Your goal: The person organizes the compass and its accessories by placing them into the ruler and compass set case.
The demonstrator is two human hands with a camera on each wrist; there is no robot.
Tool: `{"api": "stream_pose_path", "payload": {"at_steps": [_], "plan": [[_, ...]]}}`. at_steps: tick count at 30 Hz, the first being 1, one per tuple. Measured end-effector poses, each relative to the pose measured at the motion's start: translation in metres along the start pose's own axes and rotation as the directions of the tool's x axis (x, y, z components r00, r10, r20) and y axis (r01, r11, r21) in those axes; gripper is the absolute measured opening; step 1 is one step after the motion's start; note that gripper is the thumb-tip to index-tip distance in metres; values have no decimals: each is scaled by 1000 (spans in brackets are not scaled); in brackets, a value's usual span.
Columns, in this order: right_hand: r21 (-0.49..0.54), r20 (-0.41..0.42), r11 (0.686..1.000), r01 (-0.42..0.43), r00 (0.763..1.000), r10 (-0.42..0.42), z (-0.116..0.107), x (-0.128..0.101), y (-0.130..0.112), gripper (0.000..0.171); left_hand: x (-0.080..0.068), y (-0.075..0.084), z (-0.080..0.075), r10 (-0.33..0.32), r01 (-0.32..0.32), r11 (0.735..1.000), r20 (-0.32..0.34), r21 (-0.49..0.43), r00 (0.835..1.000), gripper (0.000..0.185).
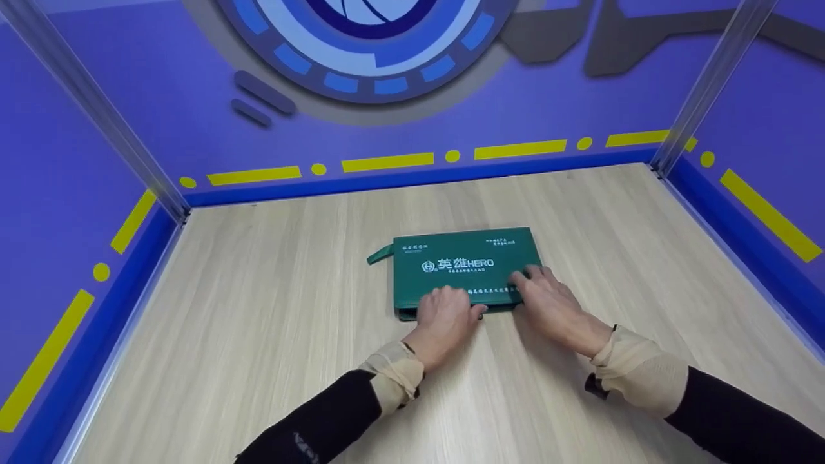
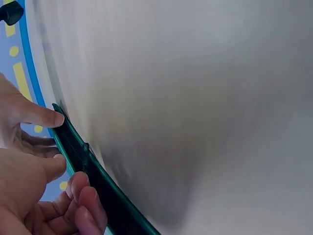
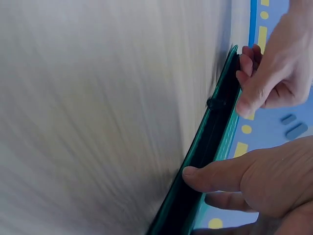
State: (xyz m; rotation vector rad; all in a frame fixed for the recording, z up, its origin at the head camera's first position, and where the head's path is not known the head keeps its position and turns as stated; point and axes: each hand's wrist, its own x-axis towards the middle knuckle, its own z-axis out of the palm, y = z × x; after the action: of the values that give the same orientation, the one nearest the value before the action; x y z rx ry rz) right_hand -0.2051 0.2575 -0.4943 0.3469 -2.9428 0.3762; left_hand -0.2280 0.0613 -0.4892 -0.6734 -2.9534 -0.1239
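Observation:
A green zippered case [image 1: 464,258] with white lettering lies flat in the middle of the wooden table [image 1: 258,322]. Both hands are at its near long edge. My left hand [image 1: 451,308] curls over the near left part of that edge; in the left wrist view its thumb and bent fingers [image 2: 83,200] close on the dark zipper side of the case [image 2: 98,186]. My right hand [image 1: 533,285] lays its fingers on the cover near the right corner, and in the right wrist view its thumb [image 3: 210,175] presses the case's edge [image 3: 210,142]. A small zipper pull [image 3: 215,103] sits between the hands.
Purple walls with yellow dashes and a blue base strip [image 1: 412,177] close the table on three sides. Metal posts [image 1: 161,187] stand at the back corners. A green strap tab [image 1: 379,254] sticks out from the case's left end.

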Motion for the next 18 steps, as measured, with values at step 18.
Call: {"api": "stream_pose_path", "payload": {"at_steps": [18], "plan": [[-51, 15, 997, 50, 999, -50, 2, 4, 5, 25, -5, 22, 16, 67, -67, 998, -49, 11, 997, 23]]}}
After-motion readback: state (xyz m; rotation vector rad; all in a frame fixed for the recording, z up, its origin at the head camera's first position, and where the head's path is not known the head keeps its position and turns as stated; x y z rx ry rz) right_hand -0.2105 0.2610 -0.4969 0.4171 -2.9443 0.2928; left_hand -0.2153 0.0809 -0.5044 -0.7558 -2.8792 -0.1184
